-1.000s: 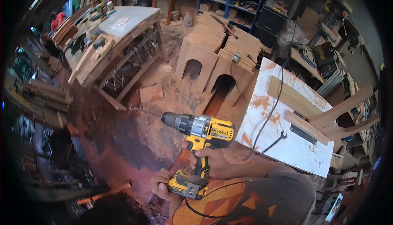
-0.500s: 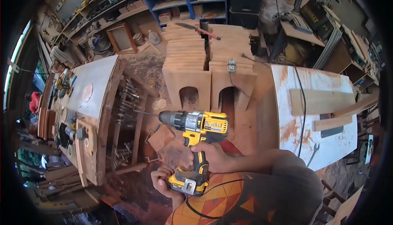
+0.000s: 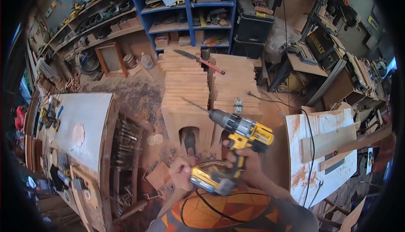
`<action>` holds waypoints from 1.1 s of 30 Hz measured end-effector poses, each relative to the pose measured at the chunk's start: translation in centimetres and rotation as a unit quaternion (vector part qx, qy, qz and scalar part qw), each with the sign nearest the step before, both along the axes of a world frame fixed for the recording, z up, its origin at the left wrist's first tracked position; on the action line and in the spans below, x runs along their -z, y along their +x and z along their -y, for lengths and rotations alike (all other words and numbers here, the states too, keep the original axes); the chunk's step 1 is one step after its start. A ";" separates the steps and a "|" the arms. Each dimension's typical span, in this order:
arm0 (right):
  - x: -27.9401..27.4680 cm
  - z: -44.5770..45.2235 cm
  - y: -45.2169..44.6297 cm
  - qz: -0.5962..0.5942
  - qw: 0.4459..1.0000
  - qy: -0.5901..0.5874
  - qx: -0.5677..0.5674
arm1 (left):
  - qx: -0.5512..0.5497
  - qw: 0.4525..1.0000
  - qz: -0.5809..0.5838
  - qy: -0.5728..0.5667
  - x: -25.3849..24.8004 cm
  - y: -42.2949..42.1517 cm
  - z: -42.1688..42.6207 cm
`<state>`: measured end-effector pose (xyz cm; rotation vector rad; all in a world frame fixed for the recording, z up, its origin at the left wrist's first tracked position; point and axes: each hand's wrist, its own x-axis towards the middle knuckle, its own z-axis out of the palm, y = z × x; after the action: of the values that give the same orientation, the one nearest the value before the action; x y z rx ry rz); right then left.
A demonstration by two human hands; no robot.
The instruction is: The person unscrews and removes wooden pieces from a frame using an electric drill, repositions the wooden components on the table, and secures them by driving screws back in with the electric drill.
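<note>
Yellow and black, the drill point(image 3: 240, 127) is up in front of us. Our right hand point(image 3: 249, 162) is wrapped round its handle. Our left hand point(image 3: 181, 172) is curled by the battery point(image 3: 209, 181); we cannot tell if it grips. Wood boards point(image 3: 184, 88) stand beyond, and a white tabletop point(image 3: 90, 111) is at our left.

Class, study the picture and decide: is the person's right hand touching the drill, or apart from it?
Touching. The head view shows the right hand wrapped around the handle of the drill.
</note>
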<state>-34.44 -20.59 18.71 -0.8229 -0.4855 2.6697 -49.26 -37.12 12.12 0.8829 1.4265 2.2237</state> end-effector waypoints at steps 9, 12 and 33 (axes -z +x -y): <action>5.0 -12.9 -8.5 0.111 0.909 0.200 0.349 | 0.375 0.861 0.318 -0.129 7.2 -18.3 -12.9; 5.8 -15.4 -12.5 0.205 0.880 0.180 0.390 | 0.529 0.768 0.340 -0.118 9.0 -23.3 -17.1; 10.9 -21.4 -21.7 0.492 0.763 0.027 0.419 | -0.327 0.744 -0.520 -0.262 -3.1 -84.7 -58.9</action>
<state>-56.10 0.86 7.77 -1.8547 -0.2714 1.2471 -133.91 21.79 15.25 1.6970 3.0632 1.3753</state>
